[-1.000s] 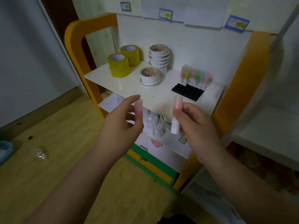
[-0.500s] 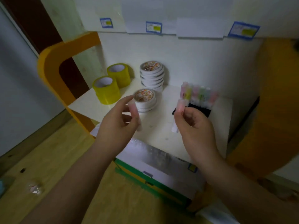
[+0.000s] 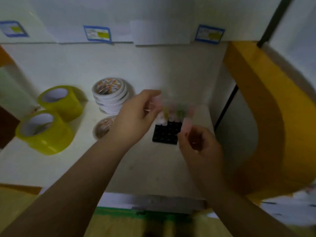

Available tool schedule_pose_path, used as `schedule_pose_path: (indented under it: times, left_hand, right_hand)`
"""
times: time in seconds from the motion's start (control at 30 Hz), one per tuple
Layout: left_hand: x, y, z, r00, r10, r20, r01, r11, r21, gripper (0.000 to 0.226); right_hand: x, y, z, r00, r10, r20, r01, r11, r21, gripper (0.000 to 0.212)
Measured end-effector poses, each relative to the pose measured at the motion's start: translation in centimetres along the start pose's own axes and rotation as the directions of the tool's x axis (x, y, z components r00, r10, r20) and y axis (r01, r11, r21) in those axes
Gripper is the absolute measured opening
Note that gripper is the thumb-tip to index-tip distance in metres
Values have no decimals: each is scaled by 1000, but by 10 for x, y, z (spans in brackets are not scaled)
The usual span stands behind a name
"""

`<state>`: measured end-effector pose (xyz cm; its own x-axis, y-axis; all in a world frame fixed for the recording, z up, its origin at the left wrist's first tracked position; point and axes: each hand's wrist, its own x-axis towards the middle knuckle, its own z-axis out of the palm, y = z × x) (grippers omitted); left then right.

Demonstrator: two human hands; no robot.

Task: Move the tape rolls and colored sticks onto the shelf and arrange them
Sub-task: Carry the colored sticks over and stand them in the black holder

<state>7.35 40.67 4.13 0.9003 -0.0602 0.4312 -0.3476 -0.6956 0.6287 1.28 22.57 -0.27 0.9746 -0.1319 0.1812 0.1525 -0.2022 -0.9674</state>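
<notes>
Both hands have advanced over the shelf [image 3: 153, 168]; I see left hand [image 3: 136, 115] and right hand [image 3: 198, 144] each pinching a blurred, pale pink stick [image 3: 186, 125] above the black holder [image 3: 166, 134].

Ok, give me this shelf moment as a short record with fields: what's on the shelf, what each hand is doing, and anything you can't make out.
shelf: white board, orange side frame
yellow tape: two rolls, at the left
white tape: a stack at the back, a shorter pile in front
black tray: holds a blurred row of sticks along its back edge
left hand: pinches a pink stick near that row
right hand: holds a pink stick over the tray
unclear: stick count, motion blur
</notes>
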Motion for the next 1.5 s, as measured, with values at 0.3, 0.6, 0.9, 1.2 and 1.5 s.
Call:
schedule_pose_path:
  times: [0.3, 0.6, 0.9, 1.2, 1.5]
  left_hand:
    - [51, -45, 51, 891, 416, 181, -446, 875, 188, 32]
    - [50, -57, 60, 859, 486, 161, -511, 835, 205, 22]
    - [52, -60, 64, 890, 428, 154, -452, 871, 193, 14]
    - [49, -61, 66, 916, 376, 138, -397, 901, 175, 17]
    - [48, -61, 56, 908, 358, 216, -386, 917, 102, 30]
  right_hand:
    - [-10, 6, 5, 984, -87, -157, 77, 995, -66, 10]
    - [-12, 20, 13, 970, -98, -223, 78, 992, -97, 22]
    - [19, 29, 15, 949, -129, -288, 94, 987, -134, 17]
    - [69, 27, 21, 984, -125, -126, 65, 915, -399, 18]
    - [77, 29, 34, 994, -103, 22, 97, 812, -576, 24]
